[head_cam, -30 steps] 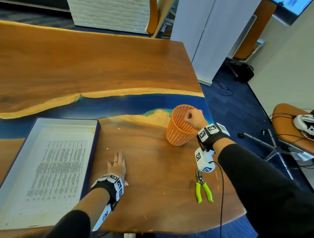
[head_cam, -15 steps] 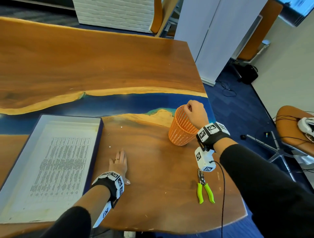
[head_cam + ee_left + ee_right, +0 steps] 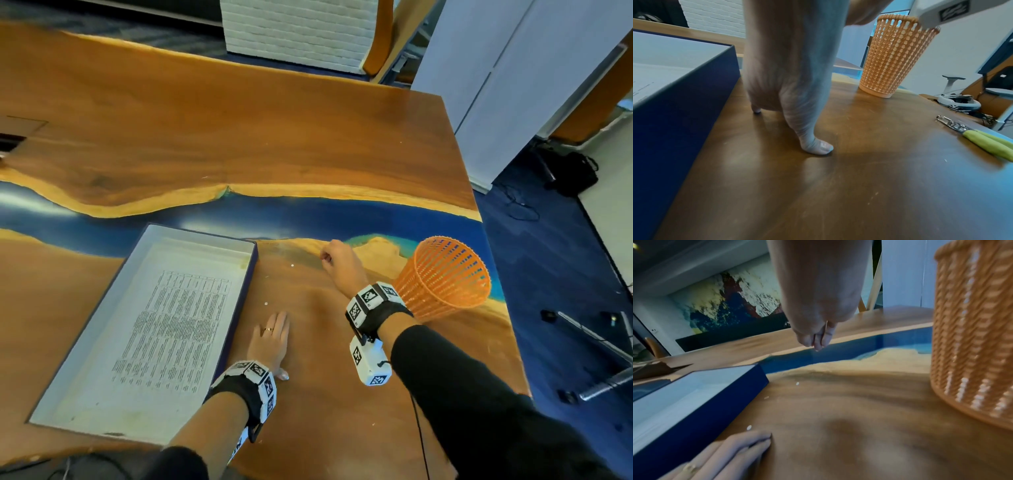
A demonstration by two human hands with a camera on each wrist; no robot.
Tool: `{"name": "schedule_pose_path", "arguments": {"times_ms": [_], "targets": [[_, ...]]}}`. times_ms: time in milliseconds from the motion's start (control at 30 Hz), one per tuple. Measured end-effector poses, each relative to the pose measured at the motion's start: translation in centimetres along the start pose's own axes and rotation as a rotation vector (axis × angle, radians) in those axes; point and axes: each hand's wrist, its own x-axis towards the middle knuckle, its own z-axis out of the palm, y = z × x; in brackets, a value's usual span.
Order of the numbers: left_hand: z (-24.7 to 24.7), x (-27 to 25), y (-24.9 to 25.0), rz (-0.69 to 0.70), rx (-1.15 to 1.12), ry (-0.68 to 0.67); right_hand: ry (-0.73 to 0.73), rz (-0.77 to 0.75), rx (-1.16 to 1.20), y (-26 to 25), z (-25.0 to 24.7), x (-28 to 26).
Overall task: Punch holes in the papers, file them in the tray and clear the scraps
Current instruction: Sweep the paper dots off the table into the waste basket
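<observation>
Printed papers (image 3: 171,325) lie in the blue-walled tray (image 3: 239,308) on the left. Small white scraps (image 3: 292,265) (image 3: 265,303) dot the wood between the tray and the orange mesh basket (image 3: 445,274). My left hand (image 3: 274,329) rests flat on the table beside the tray, fingers straight. My right hand (image 3: 325,257) hovers just right of the far scrap with its fingertips (image 3: 816,344) bunched together and pointing down; nothing clearly shows between them. The green-handled hole punch (image 3: 982,141) lies near the table's right edge, in the left wrist view only.
The basket (image 3: 972,337) stands upright close to the right of my right wrist. The table's right edge (image 3: 493,274) runs just past it, with blue floor and chair legs beyond. Bare wood (image 3: 325,428) lies in front of my hands.
My right hand has left the basket rim and swung left over the table toward the scraps. The left hand has stayed flat in place. The head view has shifted.
</observation>
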Motion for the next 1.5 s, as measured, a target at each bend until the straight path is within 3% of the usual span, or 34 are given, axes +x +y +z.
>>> {"name": "schedule_pose_path", "arguments": {"times_ms": [267,433,767,1133,1500], "targets": [[-0.7,1.8,0.3,0.006,-0.001,-0.123,-0.177,0.103,-0.044,0.0,7.1,2.6],[-0.9,2.8,0.7,-0.013,-0.055,-0.209,-0.151,0.116,0.011,-0.1,9.2,4.1],[-1.1,3.3,0.7,-0.008,-0.081,-0.278,-0.069,0.22,0.102,0.1,9.7,5.0],[-1.1,3.4,0.6,-0.011,-0.08,-0.28,-0.146,0.247,0.109,-0.1,10.1,5.5],[-1.4,3.0,1.0,-0.03,-0.001,-0.274,-0.127,0.178,0.076,0.6,7.8,3.8]]}}
